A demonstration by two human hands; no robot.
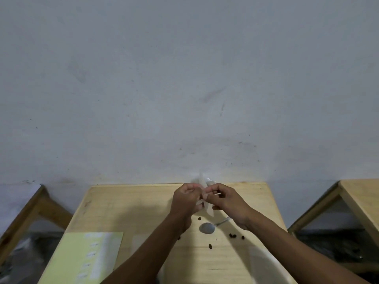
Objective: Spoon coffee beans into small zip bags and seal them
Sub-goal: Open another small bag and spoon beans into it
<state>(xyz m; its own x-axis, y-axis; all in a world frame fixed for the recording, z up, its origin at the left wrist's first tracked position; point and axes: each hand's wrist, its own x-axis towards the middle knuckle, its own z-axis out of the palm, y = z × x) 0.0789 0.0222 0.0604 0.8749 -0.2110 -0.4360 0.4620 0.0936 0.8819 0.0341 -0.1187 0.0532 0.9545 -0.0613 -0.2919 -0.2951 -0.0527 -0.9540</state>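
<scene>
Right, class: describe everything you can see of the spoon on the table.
The spoon looks like shiny grey metal, with an oval bowl and a thin handle running up and right under the right hand. It lies flat on the wooden table, bowl empty, untouched as far as shows. Loose coffee beans lie scattered near it.

Bare forearms, left hand [185, 198] and right hand [227, 201]; no sleeves, rings or watch.

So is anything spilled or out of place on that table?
Yes. A few coffee beans lie loose on the wooden table, scattered around the spoon, which lies on the tabletop. Both the left hand and the right hand hold a clear bag above them.
</scene>
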